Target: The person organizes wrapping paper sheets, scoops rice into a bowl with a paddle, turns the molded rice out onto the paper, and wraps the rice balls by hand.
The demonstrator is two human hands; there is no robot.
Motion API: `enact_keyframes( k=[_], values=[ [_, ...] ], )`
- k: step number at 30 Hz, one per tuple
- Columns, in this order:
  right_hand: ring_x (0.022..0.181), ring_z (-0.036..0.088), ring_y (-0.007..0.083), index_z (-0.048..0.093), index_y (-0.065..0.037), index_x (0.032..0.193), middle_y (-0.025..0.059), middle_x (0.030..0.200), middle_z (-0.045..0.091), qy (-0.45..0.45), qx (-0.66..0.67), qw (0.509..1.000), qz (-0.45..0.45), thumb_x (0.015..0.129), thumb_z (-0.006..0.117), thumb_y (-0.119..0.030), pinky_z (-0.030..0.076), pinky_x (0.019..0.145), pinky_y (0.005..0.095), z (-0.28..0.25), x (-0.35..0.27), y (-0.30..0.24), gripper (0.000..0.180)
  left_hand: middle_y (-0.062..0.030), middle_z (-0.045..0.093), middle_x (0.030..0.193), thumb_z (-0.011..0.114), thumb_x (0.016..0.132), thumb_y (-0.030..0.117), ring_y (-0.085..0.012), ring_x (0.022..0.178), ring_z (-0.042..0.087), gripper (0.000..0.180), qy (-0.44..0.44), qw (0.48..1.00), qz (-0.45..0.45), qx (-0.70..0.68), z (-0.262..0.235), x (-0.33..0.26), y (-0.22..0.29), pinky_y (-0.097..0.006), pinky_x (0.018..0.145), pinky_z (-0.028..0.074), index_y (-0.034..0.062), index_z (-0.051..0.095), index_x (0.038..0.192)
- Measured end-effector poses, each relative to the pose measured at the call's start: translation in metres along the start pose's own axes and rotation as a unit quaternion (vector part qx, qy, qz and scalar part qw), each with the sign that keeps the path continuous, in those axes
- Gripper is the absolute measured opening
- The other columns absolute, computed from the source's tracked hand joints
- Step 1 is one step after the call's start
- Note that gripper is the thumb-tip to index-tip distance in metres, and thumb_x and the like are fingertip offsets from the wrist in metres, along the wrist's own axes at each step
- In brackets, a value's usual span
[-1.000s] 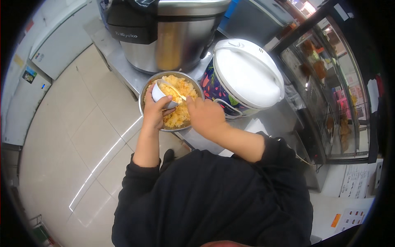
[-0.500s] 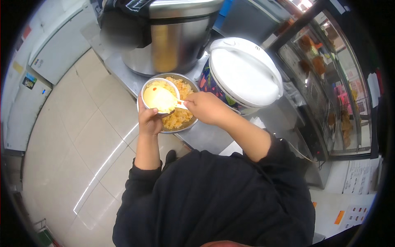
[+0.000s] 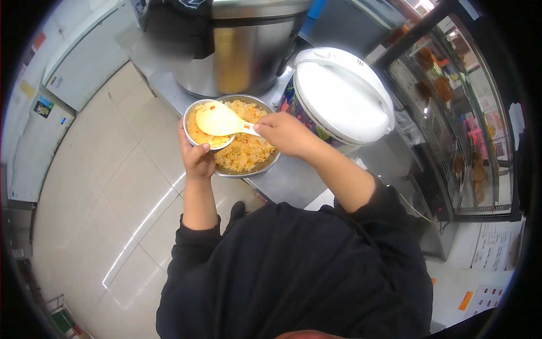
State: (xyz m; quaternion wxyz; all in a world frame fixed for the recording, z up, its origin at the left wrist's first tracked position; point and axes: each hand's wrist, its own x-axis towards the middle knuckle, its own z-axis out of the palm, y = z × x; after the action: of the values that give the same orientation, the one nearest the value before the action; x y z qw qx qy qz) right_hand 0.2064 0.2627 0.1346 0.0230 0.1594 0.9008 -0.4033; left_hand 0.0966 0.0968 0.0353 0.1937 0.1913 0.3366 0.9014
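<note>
My left hand (image 3: pixel 197 155) is closed round the side of a small white-rimmed bowl (image 3: pixel 188 129) with orange-yellow rice in it. In my right hand (image 3: pixel 282 133) is the handle of a pale rice paddle (image 3: pixel 219 118). Its broad blade lies over the small bowl, with a few grains and an orange speck on it. Below and to the right, a larger metal bowl (image 3: pixel 247 174) holds more of the seasoned rice (image 3: pixel 247 150). The small bowl covers the left part of that metal bowl.
A big steel cooker (image 3: pixel 243 53) stands on the metal counter (image 3: pixel 293 181) behind the bowls. To the right is a patterned container with a white lid (image 3: pixel 344 96). Farther right stands a glass display case (image 3: pixel 440 113) with food inside. Tiled floor (image 3: pixel 113 198) lies left of the counter.
The small bowl has shifted left and slightly up with my left hand. The paddle's blade has risen and now shows plainly over it, and more rice in the metal bowl is uncovered.
</note>
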Motion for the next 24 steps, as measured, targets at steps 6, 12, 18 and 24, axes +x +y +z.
enact_keyframes(
  k=[6, 12, 18, 24],
  values=[
    [0.064, 0.054, 0.0228, 0.061, 0.002, 0.085, 0.0155, 0.069, 0.058, -0.046, -0.011, 0.999, -0.017, 0.088, 0.051, -0.026, 0.043, 0.065, 0.0357, 0.003, 0.009, -0.005, 0.030, -0.0138, 0.043, 0.124, 0.066, 0.058, 0.015, -0.0276, 0.119, 0.043, 0.086, -0.037, 0.999, 0.014, -0.018, 0.007, 0.006, 0.003, -0.039, 0.101, 0.036, 0.0044, 0.026, 0.133],
    [0.074, 0.060, 0.0298, 0.063, 0.000, 0.086, 0.0183, 0.078, 0.062, 0.018, -0.087, 0.996, -0.004, 0.086, 0.050, -0.022, 0.047, 0.071, 0.0385, -0.020, -0.005, -0.008, 0.026, -0.0135, 0.041, 0.125, 0.066, 0.061, 0.013, -0.0282, 0.118, 0.043, 0.085, 0.053, 0.991, 0.080, 0.094, -0.014, 0.004, 0.018, -0.040, 0.100, 0.037, 0.0043, 0.023, 0.134],
    [0.075, 0.066, 0.0301, 0.067, -0.004, 0.086, 0.0160, 0.084, 0.067, -0.010, -0.374, 0.926, 0.049, 0.079, 0.050, -0.014, 0.052, 0.065, 0.0411, 0.025, -0.005, 0.019, 0.021, -0.0129, 0.040, 0.124, 0.067, 0.063, 0.013, -0.0276, 0.116, 0.044, 0.083, 0.131, 0.953, 0.182, 0.203, -0.042, -0.009, -0.008, -0.040, 0.101, 0.036, 0.0056, 0.023, 0.133],
    [0.078, 0.066, 0.0310, 0.068, -0.003, 0.083, 0.0176, 0.084, 0.066, -0.089, -0.297, 0.950, 0.045, 0.079, 0.049, -0.013, 0.052, 0.067, 0.0426, 0.074, 0.011, 0.035, 0.021, -0.0124, 0.038, 0.126, 0.062, 0.066, 0.009, -0.0264, 0.117, 0.042, 0.080, 0.162, 0.967, 0.172, 0.095, -0.036, -0.012, -0.027, -0.040, 0.101, 0.036, 0.0067, 0.021, 0.134]
  ],
)
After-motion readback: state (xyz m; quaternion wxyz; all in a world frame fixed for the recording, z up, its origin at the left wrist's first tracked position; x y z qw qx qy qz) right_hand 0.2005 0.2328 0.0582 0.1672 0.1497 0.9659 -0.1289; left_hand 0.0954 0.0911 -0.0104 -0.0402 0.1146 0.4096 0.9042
